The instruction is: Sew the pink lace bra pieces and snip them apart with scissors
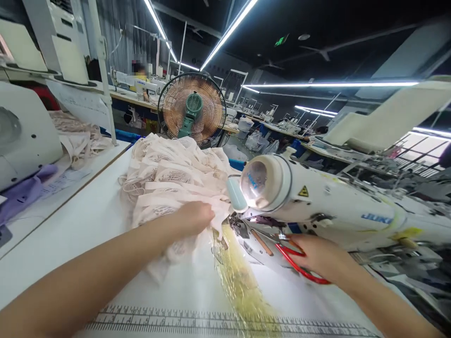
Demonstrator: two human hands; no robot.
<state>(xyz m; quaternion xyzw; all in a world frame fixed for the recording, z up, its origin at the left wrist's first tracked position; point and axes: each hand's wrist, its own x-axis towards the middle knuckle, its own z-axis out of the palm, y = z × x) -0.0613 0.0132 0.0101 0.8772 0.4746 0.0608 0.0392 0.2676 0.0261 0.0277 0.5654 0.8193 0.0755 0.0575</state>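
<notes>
My left hand (194, 217) is closed on a piece of pale lace fabric at the near edge of a heap of the same cream lace pieces (169, 176). It holds the cloth just left of the needle area (235, 224) of a white sewing machine (317, 199). My right hand (319, 256) grips red-handled scissors (299, 265) under the machine arm, blades pointing toward the needle. A yellowed clear sheet (239, 277) lies on the white table (70, 225) in front of the needle.
A printed ruler strip (225, 324) runs along the table's near edge. A green-hubbed fan (192, 110) stands behind the heap. Another white machine (24, 134) with purple cloth (21, 195) sits at left. Further sewing stations and a person lie far back.
</notes>
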